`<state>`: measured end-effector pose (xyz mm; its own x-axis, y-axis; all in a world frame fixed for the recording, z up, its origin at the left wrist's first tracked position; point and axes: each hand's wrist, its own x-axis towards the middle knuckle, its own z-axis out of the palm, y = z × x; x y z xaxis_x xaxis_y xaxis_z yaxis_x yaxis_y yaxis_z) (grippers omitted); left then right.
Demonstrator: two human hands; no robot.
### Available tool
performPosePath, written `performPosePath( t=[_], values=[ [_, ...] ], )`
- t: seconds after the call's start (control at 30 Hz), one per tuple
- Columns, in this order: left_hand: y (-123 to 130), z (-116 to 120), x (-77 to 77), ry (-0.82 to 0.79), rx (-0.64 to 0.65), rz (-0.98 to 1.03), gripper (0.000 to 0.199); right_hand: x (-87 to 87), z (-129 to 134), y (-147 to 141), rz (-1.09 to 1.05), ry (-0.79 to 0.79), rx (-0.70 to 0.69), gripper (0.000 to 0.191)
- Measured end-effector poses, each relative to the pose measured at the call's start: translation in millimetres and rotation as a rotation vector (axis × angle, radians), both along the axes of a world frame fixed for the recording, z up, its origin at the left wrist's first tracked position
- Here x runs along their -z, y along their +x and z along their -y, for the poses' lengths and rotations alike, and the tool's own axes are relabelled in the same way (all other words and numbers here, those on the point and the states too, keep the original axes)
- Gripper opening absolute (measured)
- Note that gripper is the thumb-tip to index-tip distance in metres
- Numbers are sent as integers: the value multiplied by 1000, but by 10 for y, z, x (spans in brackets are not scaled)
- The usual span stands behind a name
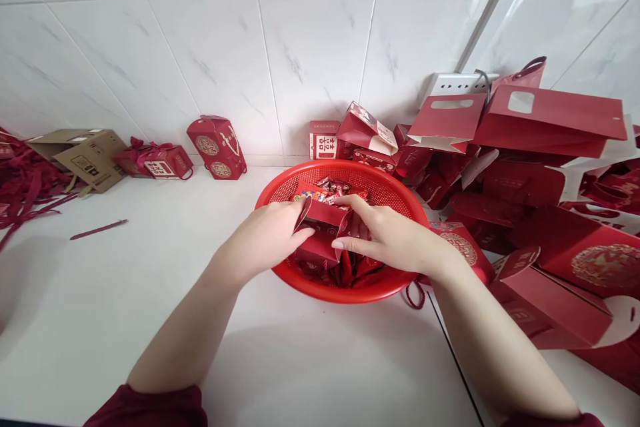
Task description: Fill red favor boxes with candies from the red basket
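Between my two hands is a small dark-red gift box [323,215] with its top open toward me. My left hand [277,230] grips the box's left side, thumb at the near edge. On the opposite side, my right hand [377,230] has its thumb and fingers about the right edge. The box is over a red plastic basket [417,213] with perforated walls. Wrapped candies [333,192] show in the basket behind the box, and more red wrappers lie below it. The inside bottom of the box is hidden.
Red gift boxes [545,233] are heaped at the right, by a white power strip [460,84]. Others stand along the tiled wall, including an upright box [217,147]. A brown carton [93,157], dark-red ribbons [33,180] and a thin strip [99,229] lie at the left.
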<state>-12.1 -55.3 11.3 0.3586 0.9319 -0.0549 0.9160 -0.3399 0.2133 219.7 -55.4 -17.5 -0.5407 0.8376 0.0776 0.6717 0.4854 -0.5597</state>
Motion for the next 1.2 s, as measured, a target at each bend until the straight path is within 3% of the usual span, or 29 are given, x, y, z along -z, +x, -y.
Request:
performPosePath(
  t=[0.13,0.27,0.37,0.53,0.6,0.7,0.87,0.93,1.07,1.2],
  values=[
    [113,30,111,67,-75,-139,61,44,-21,-51,-38,31,-3,47],
    [109,-48,189,-57,-30,-35,79,87,-70,-61,-17,111,-25,35],
    [86,-108,188,-128,10,35,87,134,-117,-82,25,124,64,35],
    [103,-130,192,-156,37,-17,102,182,-163,-151,147,135,230,41],
    [115,-141,224,-124,25,-22,102,185,-162,-165,209,140,276,43],
    [110,-209,270,-87,72,23,84,191,-154,-159,261,134,326,49],
    [54,-319,249,-65,182,125,69,196,-164,-131,214,76,247,45],
    [69,-256,232,-73,179,101,73,188,-174,-128,197,67,234,41],
    [240,-10,290,21,71,-61,104,186,-196,-142,144,78,241,36],
    [384,30,382,103,11,-136,95,198,-209,-126,-21,75,205,24]
  ],
)
